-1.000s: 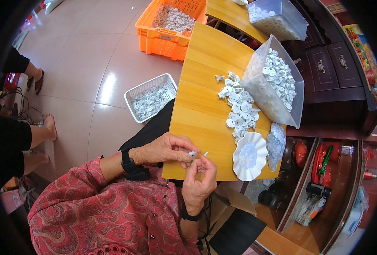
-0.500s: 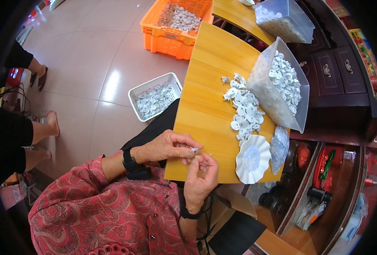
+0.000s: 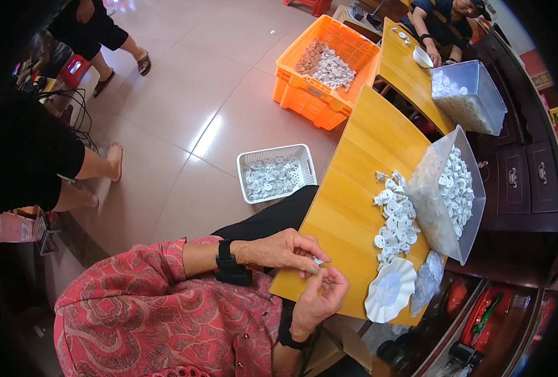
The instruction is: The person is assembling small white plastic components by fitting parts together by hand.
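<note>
My left hand (image 3: 284, 251) pinches a small white plastic part (image 3: 318, 261) between thumb and fingertips at the near-left edge of the wooden table (image 3: 335, 207). Close against it, my right hand (image 3: 323, 296) has its fingers curled and thumb pressed in; whatever they hold is too small to make out. Right of my hands is a white scalloped dish (image 3: 406, 284) with small pale bluish pieces in it. Beyond the dish lies a heap of white plastic parts (image 3: 395, 220). A translucent bin (image 3: 431, 201), tipped toward the heap, holds many more such parts.
A clear plastic bag (image 3: 426, 283) lies beside the dish. On the floor to the left stand a white basket (image 3: 244, 188) and an orange crate (image 3: 316, 103), both with parts inside. A co-worker (image 3: 439, 25) sits at the far table. Two people stand at left. An open drawer is at lower right.
The whole view has swung, so things appear lower and further right, and the co-worker has come into sight. My hands remain together around the small part.
</note>
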A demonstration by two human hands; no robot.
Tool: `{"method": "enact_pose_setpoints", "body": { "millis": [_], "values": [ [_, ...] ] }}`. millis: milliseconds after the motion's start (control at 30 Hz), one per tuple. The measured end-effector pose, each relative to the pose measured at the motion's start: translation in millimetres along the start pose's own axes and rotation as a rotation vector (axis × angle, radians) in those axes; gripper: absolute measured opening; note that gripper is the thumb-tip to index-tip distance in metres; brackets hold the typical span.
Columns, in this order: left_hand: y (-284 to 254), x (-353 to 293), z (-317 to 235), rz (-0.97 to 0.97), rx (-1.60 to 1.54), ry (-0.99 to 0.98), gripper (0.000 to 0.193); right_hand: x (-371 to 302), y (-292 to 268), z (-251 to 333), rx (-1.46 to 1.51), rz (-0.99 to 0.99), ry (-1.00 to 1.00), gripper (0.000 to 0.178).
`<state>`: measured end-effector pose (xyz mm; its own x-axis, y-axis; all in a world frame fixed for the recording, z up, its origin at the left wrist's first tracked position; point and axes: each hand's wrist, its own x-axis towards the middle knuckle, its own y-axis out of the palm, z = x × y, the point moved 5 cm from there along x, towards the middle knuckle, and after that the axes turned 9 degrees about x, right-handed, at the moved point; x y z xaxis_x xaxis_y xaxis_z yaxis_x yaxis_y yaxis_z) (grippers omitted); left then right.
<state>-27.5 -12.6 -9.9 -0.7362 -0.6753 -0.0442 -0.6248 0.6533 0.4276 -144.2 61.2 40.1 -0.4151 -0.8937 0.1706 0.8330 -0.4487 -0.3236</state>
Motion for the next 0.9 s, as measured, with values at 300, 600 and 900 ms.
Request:
{"method": "enact_pose_setpoints", "body": {
  "millis": [300, 600, 900],
  "values": [
    [-10, -1, -12, -0.061, -0.119, -0.100, 0.027, 4, 8, 3, 0.401, -0.029, 0.200, 0.023],
    [-9, -1, -12, -0.046, -0.026, -0.094, 0.027, 4, 11, -7, 0.398, 0.028, 0.213, 0.025],
    [-78, 1, -18, -0.519, -0.104, -0.038, 0.030, 7, -8, -20, 0.300, -0.082, 0.217, 0.023]
  ]
}}
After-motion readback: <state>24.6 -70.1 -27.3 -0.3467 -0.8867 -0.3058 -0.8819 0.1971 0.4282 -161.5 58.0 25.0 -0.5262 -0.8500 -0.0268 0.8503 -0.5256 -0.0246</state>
